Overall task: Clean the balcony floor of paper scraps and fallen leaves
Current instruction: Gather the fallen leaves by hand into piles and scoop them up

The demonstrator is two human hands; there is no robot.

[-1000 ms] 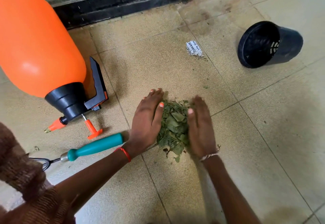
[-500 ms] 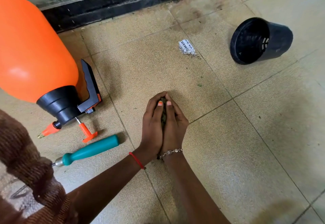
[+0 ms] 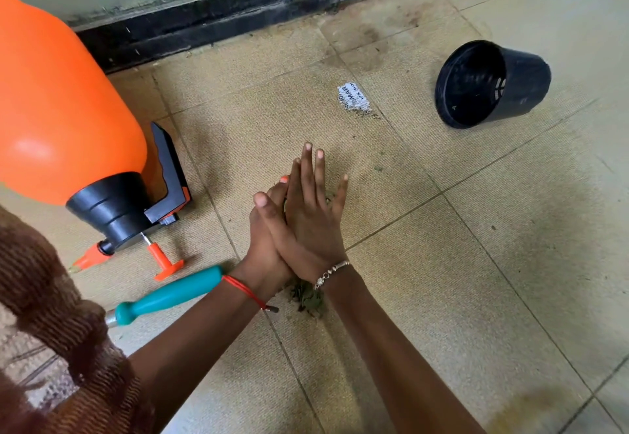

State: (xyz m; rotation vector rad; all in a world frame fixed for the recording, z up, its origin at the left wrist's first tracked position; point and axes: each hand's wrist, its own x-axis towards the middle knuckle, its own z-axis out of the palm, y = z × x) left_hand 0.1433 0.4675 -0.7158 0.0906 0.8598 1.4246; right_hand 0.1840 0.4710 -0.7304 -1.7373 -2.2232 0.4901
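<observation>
Head view: left hand (image 3: 265, 232) and right hand (image 3: 315, 219) pressed palm to palm, fingers straight, leaves (image 3: 308, 297) sandwiched between, some poking out at wrists. Paper scrap (image 3: 354, 98) on floor (image 3: 476, 263) ahead-right, pot (image 3: 524, 82) beyond, mouth toward hands. Nearer to right hand.

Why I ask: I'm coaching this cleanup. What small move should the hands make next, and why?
Probably carry the leaves to the pot: left hand and right hand press them between flat palms, some poke out at the wrists, and the pot lies on its side.
</observation>
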